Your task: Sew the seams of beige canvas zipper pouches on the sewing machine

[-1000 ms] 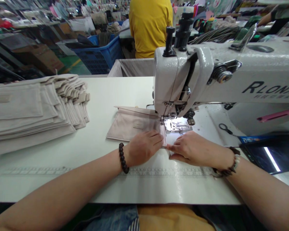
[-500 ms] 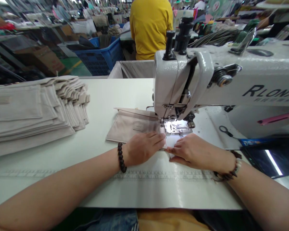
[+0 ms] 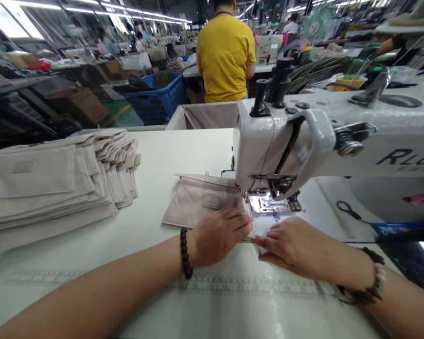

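Observation:
A beige fabric pouch with a small stitched label lies on the table, its right edge at the presser foot of a white sewing machine. My left hand rests flat on the pouch's lower right part, fingers stretched out and close together, pressing it down. At the pouch's lower right corner, my right hand is closed, its index fingertip touching the edge and its thumb just below. A narrow bit of fabric shows between that thumb and finger. My fingers cover part of the corner.
To the left lies a stack of similar beige pouches. A printed ruler runs along the table front. Small scissors lie right of the needle area. Beyond the table are a fabric-lined bin, a blue crate and a seated person in yellow.
The camera view has tilted up, so the table and machine appear lower and slightly further right. Both hands keep nearly the same places on the pouch, which shows no clear movement under the machine.

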Tool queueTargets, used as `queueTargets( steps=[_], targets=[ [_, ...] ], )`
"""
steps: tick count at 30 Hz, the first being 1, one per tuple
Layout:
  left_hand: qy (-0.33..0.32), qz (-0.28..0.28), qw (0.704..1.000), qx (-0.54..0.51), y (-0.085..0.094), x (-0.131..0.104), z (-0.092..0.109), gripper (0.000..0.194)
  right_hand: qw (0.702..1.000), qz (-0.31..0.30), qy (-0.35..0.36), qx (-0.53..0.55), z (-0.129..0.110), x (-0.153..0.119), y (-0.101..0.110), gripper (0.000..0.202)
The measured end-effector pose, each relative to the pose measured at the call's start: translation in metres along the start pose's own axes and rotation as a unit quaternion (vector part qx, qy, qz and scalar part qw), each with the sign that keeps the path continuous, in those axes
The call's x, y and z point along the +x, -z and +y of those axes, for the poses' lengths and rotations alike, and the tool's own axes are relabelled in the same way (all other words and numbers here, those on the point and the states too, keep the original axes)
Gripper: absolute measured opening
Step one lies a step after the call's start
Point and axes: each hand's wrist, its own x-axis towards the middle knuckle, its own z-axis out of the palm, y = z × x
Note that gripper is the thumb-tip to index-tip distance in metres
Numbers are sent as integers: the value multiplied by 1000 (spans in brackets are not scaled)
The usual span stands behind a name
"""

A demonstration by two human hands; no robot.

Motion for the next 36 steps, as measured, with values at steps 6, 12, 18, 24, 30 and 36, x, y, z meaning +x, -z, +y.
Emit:
queueTargets(
  steps=[6, 12, 18, 24, 30, 36],
  targets=[
    [-14, -22, 1000, -1, 1, 4, -7, 21, 999, -8, -24, -19, 2, 3, -1, 21],
    [-25, 1, 999, -22, 0, 4, -16, 23, 999, -25, -34, -8, 6, 5, 5, 26],
    [-31, 13, 999, 0, 0, 5, -14, 23, 999, -27, -28, -4, 8, 5, 8, 28],
    [-27, -1, 999, 20, 1, 6, -9, 22, 999, -20, -24, 5, 8, 4, 10, 26],
    [-28, -1, 1000, 8, 2, 8, -9, 23, 1000, -14, -9, -2, 11, 5, 6, 27],
    [2, -65, 998, -5, 5, 11, -9, 20, 1000, -8, 6, -10, 16, 2, 4, 29]
  ],
)
